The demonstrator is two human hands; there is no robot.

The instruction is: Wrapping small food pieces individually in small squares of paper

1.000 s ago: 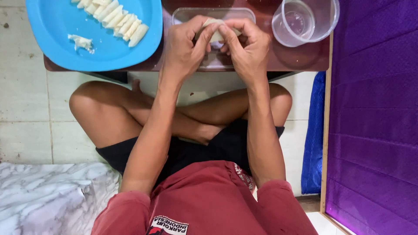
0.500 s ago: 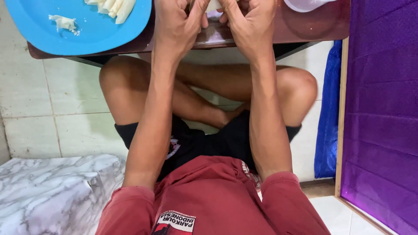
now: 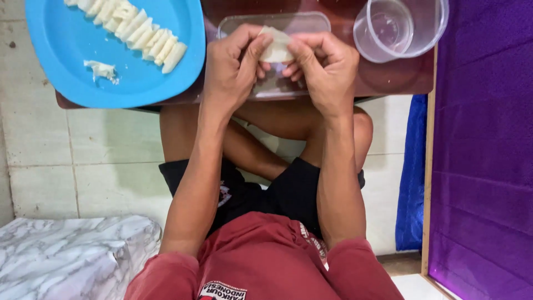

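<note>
left hand (image 3: 236,69) pinching dough wrapper (image 3: 276,49) | right hand (image 3: 325,69) pinching it too | above clear tray (image 3: 316,21)

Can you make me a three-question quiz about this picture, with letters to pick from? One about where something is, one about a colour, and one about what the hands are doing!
1. Where are the rolled white dough pieces?
A. On the plate
B. On the floor
C. In the cup

2. What colour is the round plastic plate?
A. Red
B. Blue
C. Yellow

3. What are the left hand and right hand doing?
A. Resting on the knees
B. Pinching a pale dough wrapper together
C. Lifting the clear plastic cup

Answers: 1 A, they lie in a row on it. 2 B, it is bright blue. 3 B, both hands' fingertips grip the wrapper.
</note>
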